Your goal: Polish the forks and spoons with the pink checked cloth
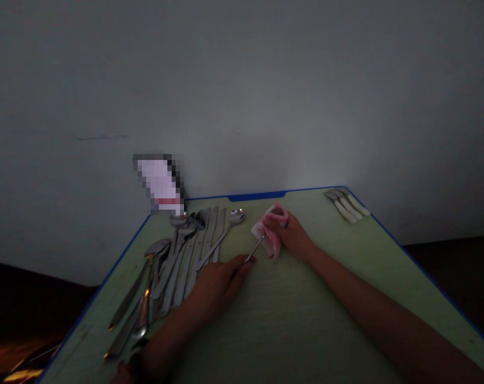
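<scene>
My left hand (pixel 217 282) rests on the green table (pixel 298 320), fingers pinched on the handle of a thin metal utensil (pixel 253 253). The utensil's far end goes into a pink cloth (pixel 270 234), which my right hand (pixel 292 234) grips closed around it. Just left of my left hand lies a row of several spoons and knives (pixel 177 261).
White-handled cutlery (pixel 348 204) lies at the table's far right corner. A blurred-out upright object (pixel 159 184) stands at the far left edge against the grey wall. The table has a blue rim (pixel 258 196). The room is dim.
</scene>
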A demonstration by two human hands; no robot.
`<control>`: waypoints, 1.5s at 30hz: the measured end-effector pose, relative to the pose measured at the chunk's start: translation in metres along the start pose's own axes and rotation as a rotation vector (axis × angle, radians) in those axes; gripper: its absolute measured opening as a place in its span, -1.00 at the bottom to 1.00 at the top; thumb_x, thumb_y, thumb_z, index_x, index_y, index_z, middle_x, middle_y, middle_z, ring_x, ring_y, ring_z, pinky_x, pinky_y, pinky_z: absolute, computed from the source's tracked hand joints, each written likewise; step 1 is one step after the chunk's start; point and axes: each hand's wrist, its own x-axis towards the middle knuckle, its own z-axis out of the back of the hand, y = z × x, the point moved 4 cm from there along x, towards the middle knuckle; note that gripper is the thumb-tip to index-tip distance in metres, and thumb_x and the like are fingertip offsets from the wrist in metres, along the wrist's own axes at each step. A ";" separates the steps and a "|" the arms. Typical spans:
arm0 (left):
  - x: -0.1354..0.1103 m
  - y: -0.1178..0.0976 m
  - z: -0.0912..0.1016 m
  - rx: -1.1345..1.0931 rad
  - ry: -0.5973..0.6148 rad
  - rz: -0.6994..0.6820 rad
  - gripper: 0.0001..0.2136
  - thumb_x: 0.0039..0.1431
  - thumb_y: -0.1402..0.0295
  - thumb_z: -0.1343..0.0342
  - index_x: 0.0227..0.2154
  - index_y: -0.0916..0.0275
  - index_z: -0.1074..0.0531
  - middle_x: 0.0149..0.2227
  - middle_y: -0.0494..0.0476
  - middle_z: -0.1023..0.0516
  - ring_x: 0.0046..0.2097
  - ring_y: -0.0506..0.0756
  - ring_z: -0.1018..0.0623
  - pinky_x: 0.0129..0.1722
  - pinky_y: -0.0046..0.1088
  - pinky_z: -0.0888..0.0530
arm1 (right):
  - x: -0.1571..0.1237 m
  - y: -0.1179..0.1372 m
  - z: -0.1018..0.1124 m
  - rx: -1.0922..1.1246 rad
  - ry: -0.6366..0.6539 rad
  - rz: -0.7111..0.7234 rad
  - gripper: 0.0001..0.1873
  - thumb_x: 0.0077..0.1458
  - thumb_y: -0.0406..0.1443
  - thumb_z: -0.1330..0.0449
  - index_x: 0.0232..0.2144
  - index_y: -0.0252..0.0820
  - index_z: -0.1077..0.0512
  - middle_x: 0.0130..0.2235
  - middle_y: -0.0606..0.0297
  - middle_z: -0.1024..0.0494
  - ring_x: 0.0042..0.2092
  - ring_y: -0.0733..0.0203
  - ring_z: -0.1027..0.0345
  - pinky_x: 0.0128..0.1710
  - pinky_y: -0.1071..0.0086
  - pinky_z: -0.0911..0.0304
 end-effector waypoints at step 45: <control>0.001 0.002 -0.002 0.016 -0.029 -0.040 -0.60 0.31 0.18 0.27 0.04 0.13 -0.35 -0.39 0.09 -0.60 -0.37 0.07 -0.56 -0.38 -0.51 -0.38 | -0.006 0.013 0.002 -0.143 -0.198 0.085 -0.69 0.00 -0.06 -0.14 -0.37 -0.19 -0.39 -0.34 0.31 -0.45 -0.27 0.23 -0.29 -0.18 0.35 -0.18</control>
